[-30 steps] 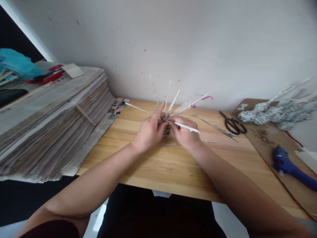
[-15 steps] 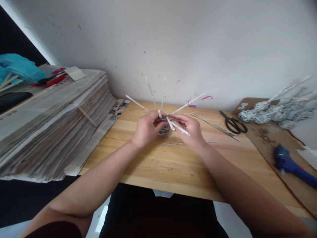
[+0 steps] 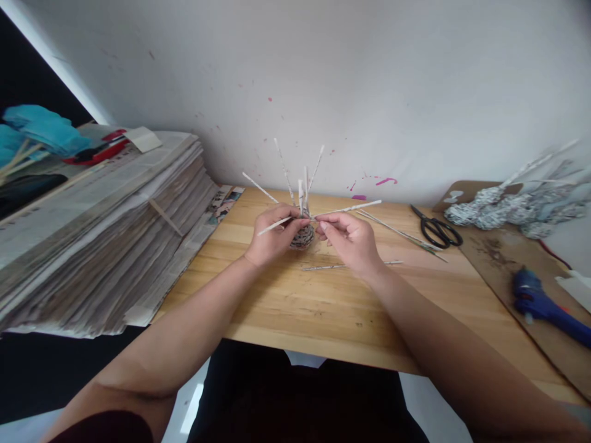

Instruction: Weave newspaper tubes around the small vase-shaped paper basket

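Observation:
Between my hands is a small round piece woven from rolled newspaper [image 3: 303, 239], with several paper sticks fanning up and outward from its top. My left hand [image 3: 273, 235] is closed around its left side, thumb and fingers pinching near the rim. A short paper stick [image 3: 274, 226] points out over that hand toward me. At the right of the rim my right hand [image 3: 348, 237] pinches a paper strand [image 3: 346, 210], whose far end stretches to the right. The fingertips partly hide where the strands cross.
Black scissors [image 3: 439, 231] and thin paper sticks [image 3: 401, 232] lie to the right on the wooden table [image 3: 295, 301]. One loose stick [image 3: 323, 267] is in front. A blue glue gun [image 3: 545, 307] rests on cardboard near woven paper pieces [image 3: 489, 209]. Stacked newspapers [image 3: 106, 240] stand left.
The woven piece's sticks have shifted: those that pointed toward me at the right now stand upright or lie elsewhere. My right hand has drawn back slightly and its fingertips pinch at the rim.

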The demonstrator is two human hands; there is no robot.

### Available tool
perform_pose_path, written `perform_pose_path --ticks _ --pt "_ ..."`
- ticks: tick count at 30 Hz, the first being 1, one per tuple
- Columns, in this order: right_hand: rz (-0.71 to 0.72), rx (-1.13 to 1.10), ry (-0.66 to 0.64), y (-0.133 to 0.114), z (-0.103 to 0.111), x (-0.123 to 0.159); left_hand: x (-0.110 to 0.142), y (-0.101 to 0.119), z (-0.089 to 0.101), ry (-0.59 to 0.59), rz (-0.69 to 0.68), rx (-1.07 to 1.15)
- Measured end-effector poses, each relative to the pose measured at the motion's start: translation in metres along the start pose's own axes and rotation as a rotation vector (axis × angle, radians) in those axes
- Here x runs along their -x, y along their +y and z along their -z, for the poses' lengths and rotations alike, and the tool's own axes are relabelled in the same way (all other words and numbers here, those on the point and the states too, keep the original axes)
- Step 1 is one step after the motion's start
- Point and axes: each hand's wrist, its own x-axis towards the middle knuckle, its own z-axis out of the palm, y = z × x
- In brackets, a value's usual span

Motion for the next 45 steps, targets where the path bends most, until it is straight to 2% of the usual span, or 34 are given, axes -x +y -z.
perform_pose_path --ticks 3,7,9,11,14,17,19,27,34,41,45 --pt "0.000 0.031 0.033 -0.002 0.000 0.002 -0.002 0.001 0.003 -0.027 0.087 0.077" --pt "0.167 0.227 0.128 0.000 -0.001 0.007 -0.005 0.002 0.007 -0.082 0.147 0.111" --pt "0.248 0.348 0.126 -0.001 -0.001 0.010 -0.006 0.002 0.008 -0.090 0.150 0.106" --pt "0.267 0.423 0.099 -0.003 -0.001 0.011 -0.005 0.003 0.009 -0.095 0.129 0.083" --pt "0.187 0.407 0.061 -0.005 0.000 0.009 -0.003 0.003 0.008 -0.105 0.065 0.024" --pt "0.010 0.227 0.008 -0.003 0.002 0.004 -0.002 0.002 0.008 -0.121 -0.003 -0.033" --pt "-0.040 0.151 -0.004 -0.002 0.004 0.002 -0.001 0.002 0.008 -0.144 -0.033 -0.061" --pt "0.310 0.509 -0.097 -0.004 0.013 0.004 -0.003 0.005 0.011 -0.176 -0.084 -0.088" --pt "0.360 0.524 -0.072 0.001 0.016 0.000 -0.006 0.004 0.015 -0.264 -0.128 -0.070" --pt "0.365 0.477 -0.186 -0.002 0.019 -0.005 -0.011 0.004 0.020 -0.359 -0.124 -0.010" --pt "0.475 0.516 -0.230 -0.003 0.020 -0.006 -0.012 0.007 0.021 -0.365 -0.118 0.031"
